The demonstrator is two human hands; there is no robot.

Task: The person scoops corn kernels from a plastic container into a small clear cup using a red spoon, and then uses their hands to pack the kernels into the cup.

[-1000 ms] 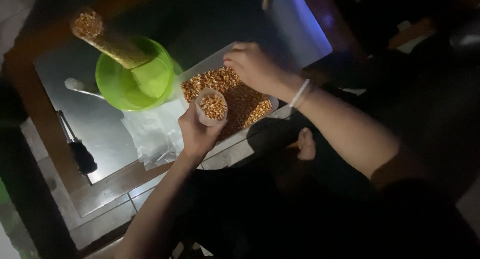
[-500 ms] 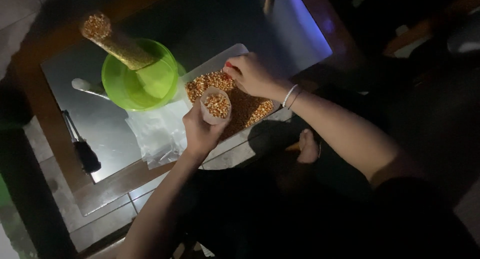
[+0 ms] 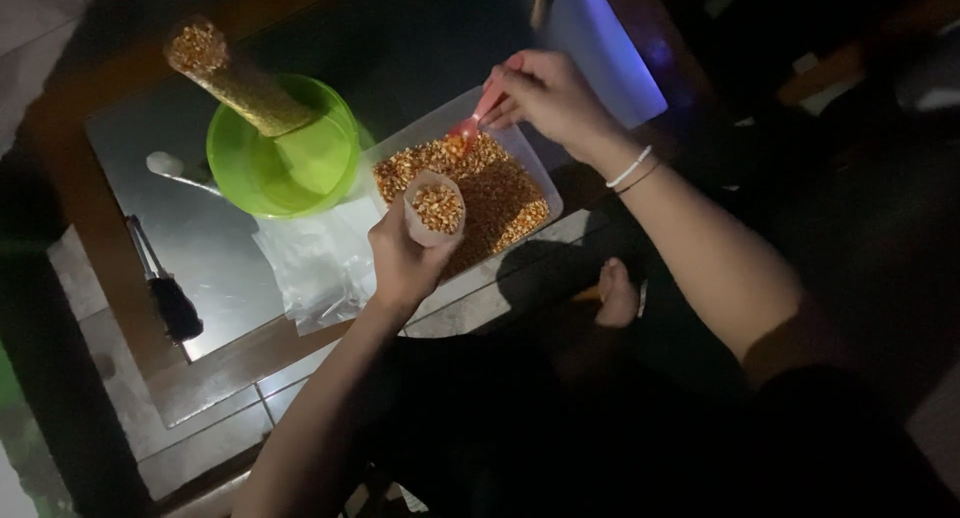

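Kernels fill tray, small bag and bowl's tube.

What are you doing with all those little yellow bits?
A person is sitting at a glass table in dim light. The left hand holds up a small clear bag partly filled with corn kernels. The right hand dips a red spoon into a tray of kernels. Beside it, a green bowl holds a long filled bag.

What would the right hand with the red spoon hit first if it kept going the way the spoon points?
Most likely the kernels in the clear tray: the right hand angles the red spoon down at them. Depth is hard to judge.
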